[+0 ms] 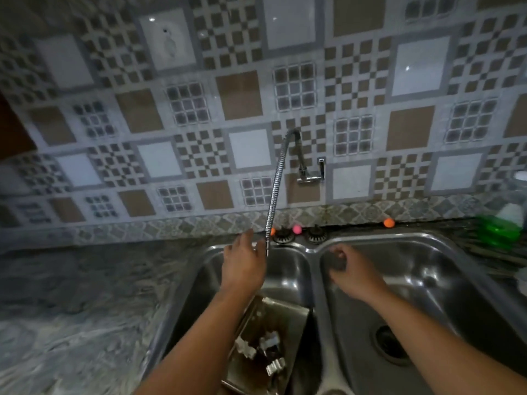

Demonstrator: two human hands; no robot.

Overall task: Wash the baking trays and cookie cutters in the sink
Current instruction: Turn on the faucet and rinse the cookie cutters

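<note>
I'm looking down into a double stainless-steel sink [462, 246], and my left hand [243, 263] is reaching up to the tip of the flexible ribbed faucet hose [275, 189], fingers [247, 235] extended and loosely spread right against its end; whether they are pinching it, the blur is hiding from me. My right hand [349, 269] is hovering over the back of the right basin, fingers curled downward and apparently holding nothing. The baking tray [281, 315], a flat shiny metal rectangle, is lying tilted in the left basin below my left forearm, with small jagged metal cookie cutters [263, 349] piled on it. The hose is hanging long and near-vertical above that same basin, so the left hand is the nearer one for aiming water down onto the tray. Around it all, I'm seeing a mottled grey stone worktop [71, 295] and patterned wall tiles [239, 95].
</note>
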